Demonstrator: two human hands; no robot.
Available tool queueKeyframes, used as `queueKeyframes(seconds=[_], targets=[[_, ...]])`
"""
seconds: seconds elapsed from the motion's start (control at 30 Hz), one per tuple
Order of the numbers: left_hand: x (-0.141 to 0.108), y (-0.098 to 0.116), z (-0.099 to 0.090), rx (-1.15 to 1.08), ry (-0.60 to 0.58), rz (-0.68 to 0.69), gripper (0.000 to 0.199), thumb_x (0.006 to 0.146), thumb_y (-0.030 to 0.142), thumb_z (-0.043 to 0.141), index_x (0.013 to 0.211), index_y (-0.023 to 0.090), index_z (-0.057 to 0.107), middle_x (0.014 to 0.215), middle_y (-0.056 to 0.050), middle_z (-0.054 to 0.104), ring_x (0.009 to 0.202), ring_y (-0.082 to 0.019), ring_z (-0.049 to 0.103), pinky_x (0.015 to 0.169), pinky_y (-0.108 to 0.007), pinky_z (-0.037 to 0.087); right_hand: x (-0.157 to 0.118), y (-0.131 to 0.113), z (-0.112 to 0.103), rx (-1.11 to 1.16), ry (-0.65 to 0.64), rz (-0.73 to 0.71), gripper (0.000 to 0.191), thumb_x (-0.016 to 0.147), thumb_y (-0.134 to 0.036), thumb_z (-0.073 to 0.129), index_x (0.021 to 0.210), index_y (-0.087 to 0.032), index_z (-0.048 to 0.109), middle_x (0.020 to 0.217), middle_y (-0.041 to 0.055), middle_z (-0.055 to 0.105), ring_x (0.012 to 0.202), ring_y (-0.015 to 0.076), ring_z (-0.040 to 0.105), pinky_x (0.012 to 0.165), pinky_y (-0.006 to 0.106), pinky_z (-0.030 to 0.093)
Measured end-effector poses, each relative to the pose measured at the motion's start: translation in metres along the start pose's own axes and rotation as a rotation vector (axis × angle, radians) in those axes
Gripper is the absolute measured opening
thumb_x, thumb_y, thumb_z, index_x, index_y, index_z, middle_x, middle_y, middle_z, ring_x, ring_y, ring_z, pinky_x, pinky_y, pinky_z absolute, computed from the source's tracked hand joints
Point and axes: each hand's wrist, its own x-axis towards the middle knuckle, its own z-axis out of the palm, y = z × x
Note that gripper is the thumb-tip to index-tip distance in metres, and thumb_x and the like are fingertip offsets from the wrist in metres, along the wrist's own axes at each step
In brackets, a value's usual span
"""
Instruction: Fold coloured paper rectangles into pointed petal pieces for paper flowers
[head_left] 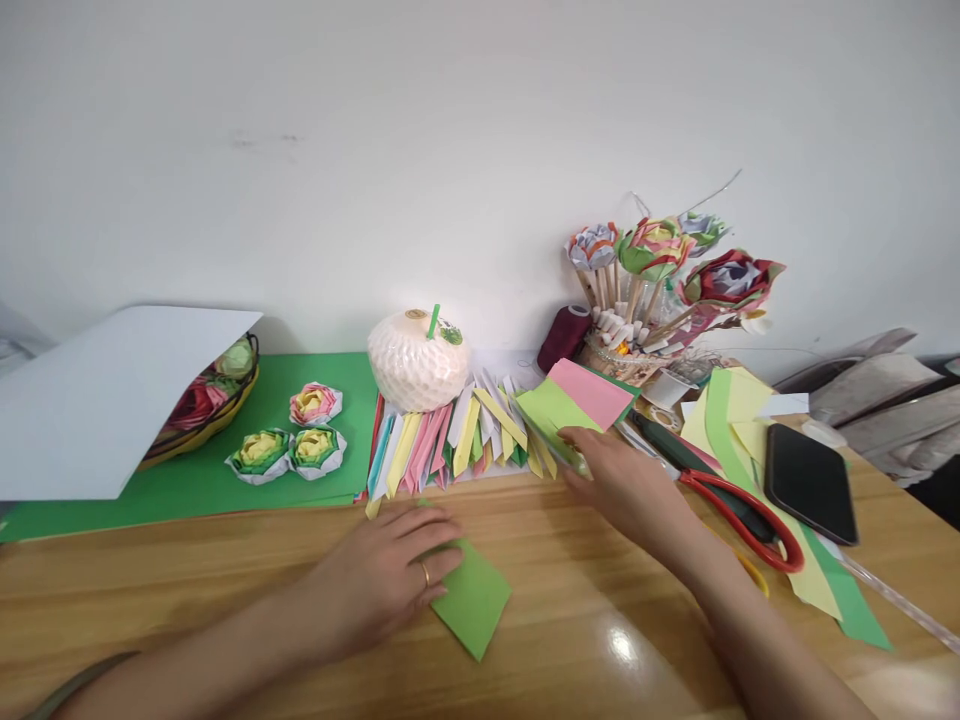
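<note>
My left hand (pixel 409 565), with a ring on one finger, lies flat over the left part of a green paper piece (pixel 474 600) on the wooden table (pixel 300 560). My right hand (pixel 607 480) reaches to a stack of coloured paper, its fingers closed at the near edge of the light green sheet (pixel 553 408). Pink paper (pixel 592 392) lies behind that sheet. Left of the stack, many folded paper strips (pixel 450 440) in several colours lie in a row.
Three paper flowers (pixel 315 403) sit on green sheets (pixel 202 490) beside a basket (pixel 244 400) under white paper (pixel 112 400). A white textured ornament (pixel 418 365), purple thread (pixel 564 338), flowers on sticks (pixel 654 248), red-handled scissors (pixel 742 520) and a phone (pixel 810 483) stand or lie around.
</note>
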Motion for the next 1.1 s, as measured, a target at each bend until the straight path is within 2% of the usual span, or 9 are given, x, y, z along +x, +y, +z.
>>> queueKeyframes(seconds=[0.13, 0.23, 0.3, 0.4, 0.57, 0.73, 0.87, 1.0, 1.1], targets=[[0.001, 0.001, -0.004, -0.048, -0.013, -0.013, 0.02, 0.093, 0.027, 0.046, 0.107, 0.017, 0.056, 0.112, -0.009, 0.065, 0.105, -0.024, 0.058, 0.089, -0.042, 0.049, 0.008, 0.027, -0.001, -0.026, 0.057, 0.147, 0.027, 0.087, -0.021, 0.047, 0.109, -0.016, 0.06, 0.077, 0.0067, 0.07, 0.07, 0.0252, 0.066, 0.058, 0.031, 0.047], [0.001, 0.003, -0.009, -0.1, -0.063, -0.035, 0.022, 0.09, 0.025, 0.049, 0.11, 0.018, 0.054, 0.116, -0.009, 0.063, 0.108, -0.026, 0.055, 0.09, -0.045, 0.047, 0.012, 0.038, -0.003, -0.072, 0.171, 0.256, 0.037, 0.089, -0.024, 0.046, 0.122, -0.011, 0.051, 0.105, 0.0155, 0.066, 0.093, 0.0326, 0.062, 0.065, 0.038, 0.048], [0.001, 0.005, -0.012, -0.136, -0.101, -0.044, 0.026, 0.086, 0.021, 0.05, 0.112, 0.018, 0.053, 0.118, -0.009, 0.061, 0.109, -0.027, 0.054, 0.091, -0.047, 0.046, 0.013, 0.038, -0.003, -0.102, 0.259, 0.187, 0.043, 0.088, -0.026, 0.049, 0.127, -0.007, 0.047, 0.123, 0.0193, 0.055, 0.11, 0.035, 0.051, 0.079, 0.043, 0.046], [0.002, 0.005, -0.015, -0.165, -0.133, -0.047, 0.031, 0.083, 0.016, 0.05, 0.114, 0.017, 0.053, 0.121, -0.009, 0.059, 0.111, -0.028, 0.052, 0.09, -0.049, 0.046, 0.013, 0.028, 0.003, -0.126, 0.297, -0.071, 0.039, 0.083, -0.026, 0.059, 0.119, -0.009, 0.054, 0.125, 0.0176, 0.052, 0.113, 0.031, 0.046, 0.092, 0.041, 0.04], [0.0, 0.003, -0.013, -0.166, -0.143, -0.046, 0.031, 0.085, 0.015, 0.049, 0.116, 0.018, 0.052, 0.122, -0.008, 0.058, 0.113, -0.027, 0.05, 0.093, -0.048, 0.045, 0.02, 0.016, 0.02, -0.158, 0.203, -0.186, 0.015, 0.083, -0.019, 0.058, 0.097, -0.02, 0.066, 0.116, 0.0094, 0.058, 0.106, 0.025, 0.049, 0.085, 0.034, 0.043], [0.0, 0.003, -0.015, -0.171, -0.151, -0.041, 0.031, 0.084, 0.019, 0.052, 0.115, 0.018, 0.053, 0.122, -0.009, 0.059, 0.111, -0.027, 0.051, 0.093, -0.048, 0.044, 0.033, 0.028, 0.03, -0.225, 0.211, -0.008, 0.022, 0.088, -0.013, 0.044, 0.089, -0.013, 0.067, 0.093, 0.0131, 0.061, 0.09, 0.0258, 0.054, 0.065, 0.032, 0.042], [0.002, 0.006, -0.018, -0.151, -0.144, -0.056, 0.032, 0.081, 0.022, 0.057, 0.112, 0.019, 0.056, 0.119, -0.009, 0.06, 0.107, -0.028, 0.054, 0.093, -0.049, 0.043, 0.033, 0.03, 0.032, -0.23, 0.208, 0.062, 0.025, 0.09, -0.018, 0.042, 0.092, -0.016, 0.067, 0.088, 0.0108, 0.061, 0.082, 0.0228, 0.057, 0.051, 0.027, 0.036], [0.003, 0.007, -0.02, -0.143, -0.148, -0.062, 0.036, 0.078, 0.021, 0.057, 0.113, 0.019, 0.057, 0.12, -0.01, 0.059, 0.108, -0.027, 0.054, 0.091, -0.047, 0.046, 0.028, 0.026, 0.03, -0.193, 0.207, 0.014, 0.027, 0.092, -0.022, 0.04, 0.099, -0.023, 0.066, 0.088, 0.0051, 0.063, 0.082, 0.0188, 0.058, 0.051, 0.025, 0.037], [0.003, 0.007, -0.021, -0.154, -0.172, -0.062, 0.037, 0.079, 0.023, 0.058, 0.116, 0.018, 0.056, 0.123, -0.011, 0.057, 0.109, -0.028, 0.053, 0.089, -0.046, 0.048, 0.027, 0.026, 0.029, -0.18, 0.292, 0.071, 0.028, 0.091, -0.024, 0.041, 0.111, -0.017, 0.06, 0.099, 0.0112, 0.061, 0.094, 0.0249, 0.054, 0.066, 0.031, 0.044]])
